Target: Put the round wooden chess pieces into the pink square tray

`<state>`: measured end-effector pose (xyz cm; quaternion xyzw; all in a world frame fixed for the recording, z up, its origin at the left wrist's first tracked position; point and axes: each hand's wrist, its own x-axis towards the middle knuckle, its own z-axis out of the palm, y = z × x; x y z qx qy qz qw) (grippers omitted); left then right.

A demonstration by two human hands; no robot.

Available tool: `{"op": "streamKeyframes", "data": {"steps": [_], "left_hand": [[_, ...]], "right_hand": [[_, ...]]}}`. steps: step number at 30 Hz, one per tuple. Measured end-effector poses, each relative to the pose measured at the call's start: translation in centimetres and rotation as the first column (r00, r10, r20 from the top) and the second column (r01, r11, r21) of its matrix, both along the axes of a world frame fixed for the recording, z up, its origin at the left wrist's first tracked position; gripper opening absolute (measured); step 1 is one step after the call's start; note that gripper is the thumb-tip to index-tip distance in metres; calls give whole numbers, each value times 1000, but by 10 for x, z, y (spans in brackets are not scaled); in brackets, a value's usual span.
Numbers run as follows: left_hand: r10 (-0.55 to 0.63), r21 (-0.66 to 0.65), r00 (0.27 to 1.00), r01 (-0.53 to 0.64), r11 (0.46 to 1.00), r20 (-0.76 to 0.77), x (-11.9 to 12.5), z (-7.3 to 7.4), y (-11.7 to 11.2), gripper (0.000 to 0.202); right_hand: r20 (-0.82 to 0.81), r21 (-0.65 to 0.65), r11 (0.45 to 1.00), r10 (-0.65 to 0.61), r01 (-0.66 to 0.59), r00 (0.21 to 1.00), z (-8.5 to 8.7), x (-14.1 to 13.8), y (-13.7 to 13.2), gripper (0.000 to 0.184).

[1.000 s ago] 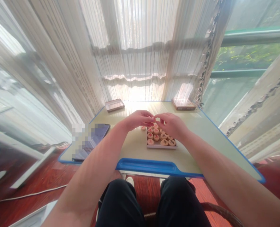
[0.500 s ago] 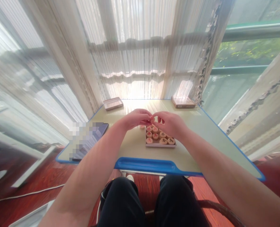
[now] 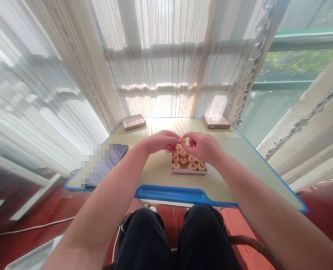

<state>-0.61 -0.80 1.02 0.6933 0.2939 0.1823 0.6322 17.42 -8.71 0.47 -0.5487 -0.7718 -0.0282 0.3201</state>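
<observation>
A shallow white tray (image 3: pixel 189 171) lies in the middle of the small table (image 3: pixel 239 165), packed with several round wooden chess discs (image 3: pixel 192 166) bearing red or black characters. Just above the tray's far end, my left hand (image 3: pixel 160 141) and my right hand (image 3: pixel 201 146) meet fingertip to fingertip. Between them sits one round disc with a red character (image 3: pixel 182 141), pinched by the fingers of both hands. The far rows of the tray are hidden under my hands.
A blurred dark device (image 3: pixel 104 165) lies at the table's left edge. A flat tin (image 3: pixel 134 122) sits at the far left corner, a flat box (image 3: pixel 216 121) at the far right. Curtains and windows surround the table. A blue trough (image 3: pixel 169 194) runs along the near edge.
Both hands stay together over the tray's far end. The disc between the fingertips has turned, so its red face shows now. The view has shifted slightly.
</observation>
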Motion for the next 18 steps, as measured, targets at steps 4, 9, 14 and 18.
{"op": "streamKeyframes", "data": {"steps": [4, 9, 14, 18], "left_hand": [[46, 51, 999, -44, 998, -25, -2, 2, -1, 19], [67, 86, 997, -63, 994, -43, 2, 1, -1, 19], [82, 107, 997, -81, 991, -8, 4, 4, -4, 18], [109, 118, 994, -108, 987, 3, 4, 6, -5, 14]], "right_hand": [[11, -5, 1000, -11, 11, 1000, 1, 2, 1, 22], [35, 0, 1000, 0, 0, 999, -3, 2, 2, 25], [27, 47, 999, 6, -7, 1000, -4, 2, 3, 21], [-1, 67, 998, -3, 3, 1000, -3, 2, 3, 21]]}}
